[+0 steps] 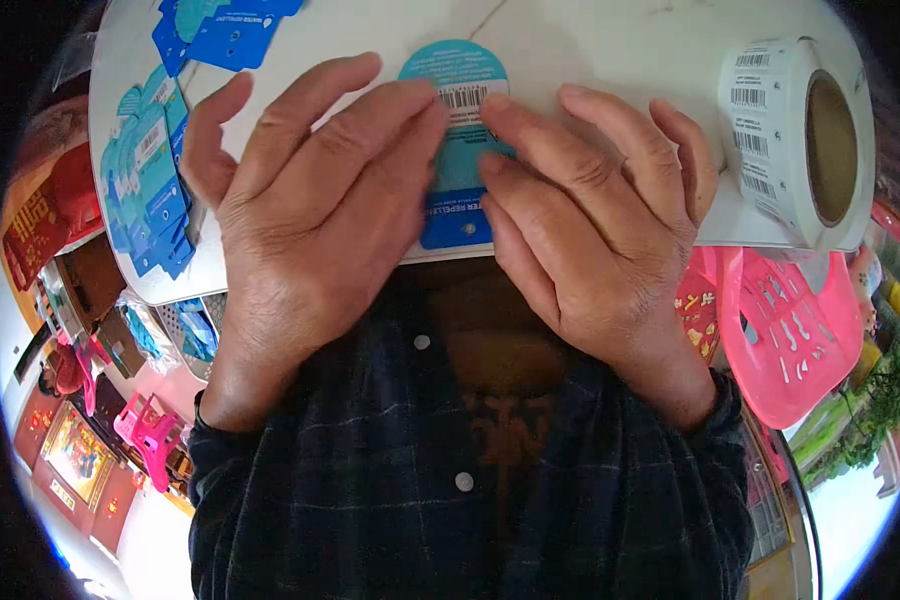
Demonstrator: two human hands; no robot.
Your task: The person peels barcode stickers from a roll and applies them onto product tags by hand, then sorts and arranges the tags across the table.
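A blue and teal hang tag (455, 205) lies on the white table near its front edge, with a white barcode sticker (462, 98) on its upper part. My left hand (320, 170) rests at the tag's left side; its fingertips touch the sticker's left edge, the inner ones blurred. From the right, my right hand (600, 200) lays its fingertips on the sticker's right edge. The fingers of both hands are stretched and partly spread. My left thumb is mostly hidden. Part of the tag's middle is covered by my fingers.
A pile of stickered tags (150, 180) lies left of my hands. More blue tags (225, 35) are at the upper left. A roll of barcode stickers (795, 145) stands at the right of the table (610, 40). Below it shows a pink chair (785, 330).
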